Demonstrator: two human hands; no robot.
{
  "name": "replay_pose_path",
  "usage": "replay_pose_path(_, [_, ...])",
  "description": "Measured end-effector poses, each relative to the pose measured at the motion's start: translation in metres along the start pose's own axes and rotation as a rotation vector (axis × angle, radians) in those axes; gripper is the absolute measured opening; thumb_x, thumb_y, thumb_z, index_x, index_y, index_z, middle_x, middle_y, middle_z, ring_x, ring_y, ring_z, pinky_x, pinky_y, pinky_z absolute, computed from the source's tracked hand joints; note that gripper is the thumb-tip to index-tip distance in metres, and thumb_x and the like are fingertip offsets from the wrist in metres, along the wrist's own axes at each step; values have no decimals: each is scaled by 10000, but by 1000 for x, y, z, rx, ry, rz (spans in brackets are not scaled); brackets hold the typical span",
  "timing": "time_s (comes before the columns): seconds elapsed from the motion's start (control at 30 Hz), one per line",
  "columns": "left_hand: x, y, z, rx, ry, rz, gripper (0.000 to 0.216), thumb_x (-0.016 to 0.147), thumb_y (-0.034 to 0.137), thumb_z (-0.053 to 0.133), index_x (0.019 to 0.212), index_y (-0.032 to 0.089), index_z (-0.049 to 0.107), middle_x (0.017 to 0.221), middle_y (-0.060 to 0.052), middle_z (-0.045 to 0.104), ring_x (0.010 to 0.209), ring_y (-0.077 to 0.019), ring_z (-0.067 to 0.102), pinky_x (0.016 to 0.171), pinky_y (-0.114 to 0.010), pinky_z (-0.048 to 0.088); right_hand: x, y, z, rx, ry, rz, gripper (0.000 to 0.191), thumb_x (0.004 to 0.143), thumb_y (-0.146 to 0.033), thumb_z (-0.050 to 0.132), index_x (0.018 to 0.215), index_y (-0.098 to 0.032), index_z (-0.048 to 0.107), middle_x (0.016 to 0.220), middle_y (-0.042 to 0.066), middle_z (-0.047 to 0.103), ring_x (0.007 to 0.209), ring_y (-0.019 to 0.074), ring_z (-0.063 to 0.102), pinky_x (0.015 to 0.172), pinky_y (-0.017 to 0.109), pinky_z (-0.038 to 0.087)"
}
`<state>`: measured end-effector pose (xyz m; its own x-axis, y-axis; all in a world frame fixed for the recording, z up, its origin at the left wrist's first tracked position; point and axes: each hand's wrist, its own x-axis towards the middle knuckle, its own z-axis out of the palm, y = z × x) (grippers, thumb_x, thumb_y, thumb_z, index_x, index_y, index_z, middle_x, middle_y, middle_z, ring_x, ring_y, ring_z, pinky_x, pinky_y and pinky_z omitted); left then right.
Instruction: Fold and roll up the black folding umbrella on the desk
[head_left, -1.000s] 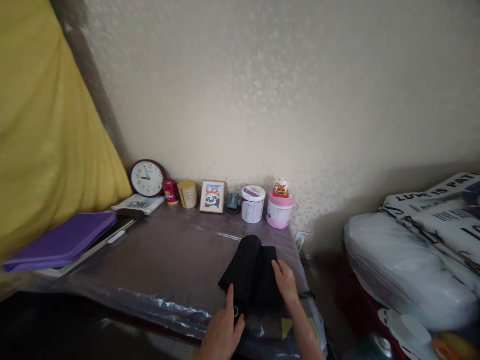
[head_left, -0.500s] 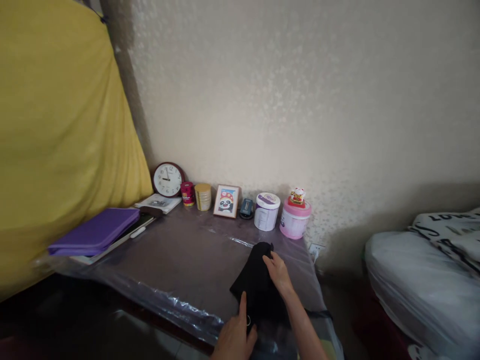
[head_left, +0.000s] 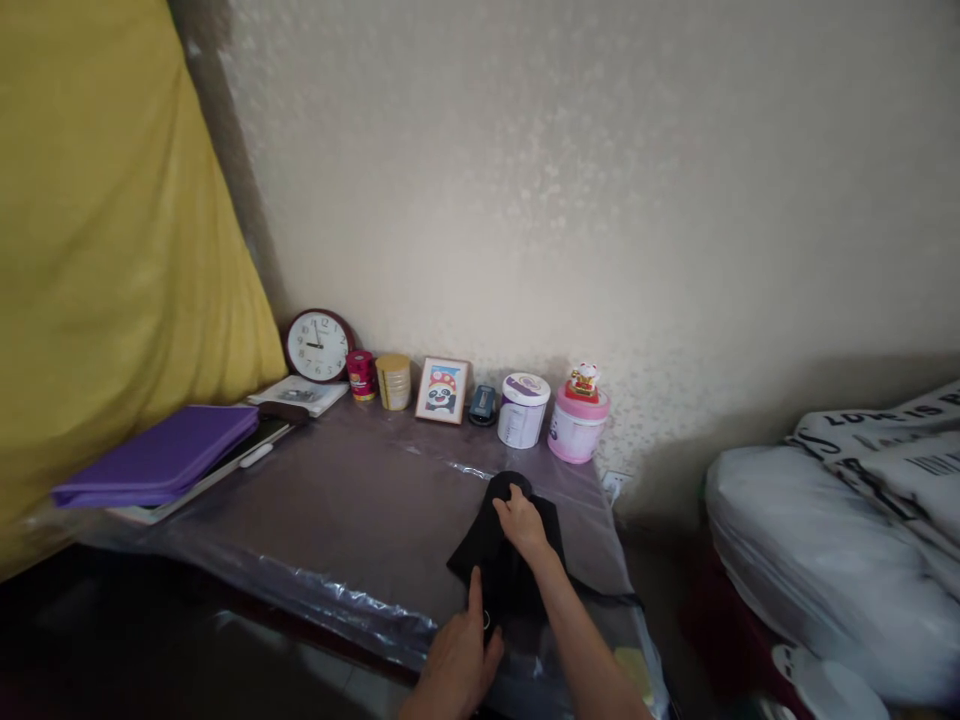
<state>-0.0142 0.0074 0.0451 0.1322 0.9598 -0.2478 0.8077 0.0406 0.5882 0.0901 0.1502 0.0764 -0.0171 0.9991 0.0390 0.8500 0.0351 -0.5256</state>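
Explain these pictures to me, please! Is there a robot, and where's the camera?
No robot here: these are a person's own two bare hands. One camera, worn on the person's head, took every picture, looking forward and down. The left hand and right hand both touch a black item that looks like cloth; how firmly they grip it, I can't tell. It lies on a plastic-covered table. Further back stand a clock, a panda picture and a pink-lidded tub with a cat figurine on top.
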Motion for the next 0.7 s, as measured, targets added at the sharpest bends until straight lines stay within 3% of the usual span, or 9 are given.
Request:
replay_pose_path(0.2, [0, -1, 2, 5, 15, 2, 674, 828, 314, 329, 1375, 44, 43, 970, -143, 637, 885, -220, 593, 731, -271, 385, -12, -5, -2, 114, -125, -151, 404, 876, -323, 321, 1184, -90, 441, 643, 31, 678, 735, 164, 640, 669, 236, 409])
replay_pose_path(0.3, [-3, -1, 2, -44, 45, -13, 691, 822, 318, 339, 1376, 55, 20, 978, -133, 637, 883, -218, 597, 722, -259, 388, -25, -4, 1, 70, -92, -278, 319, 854, -266, 366, 1122, -159, 502, 704, 4, 687, 800, 153, 617, 718, 231, 399])
replay_pose_path(0.43, [-8, -2, 3, -137, 101, 11, 745, 828, 319, 338, 1363, 109, -136, 944, -87, 650, 831, -187, 613, 679, -230, 387, -41, 1, 6, -27, -19, -430, 295, 824, -182, 401, 1086, -215, 532, 775, -9, 686, 828, 151, 576, 743, 226, 395])
replay_pose_path(0.6, [-7, 1, 0, 19, 40, 42, 679, 819, 301, 337, 1387, 179, -16, 917, -71, 647, 830, -211, 603, 684, -262, 378, -49, 2, 6, -35, 30, -476, 265, 842, -184, 401, 1047, -235, 562, 787, 11, 673, 819, 153, 553, 712, 220, 423])
replay_pose_path(0.7, [-5, 2, -3, 54, 4, 32, 668, 821, 303, 320, 1388, 152, 0, 938, -83, 644, 849, -211, 597, 697, -263, 376, -57, 3, 1, 76, 20, -538, 244, 866, -213, 393, 1030, -254, 569, 821, -8, 671, 800, 137, 559, 742, 239, 438])
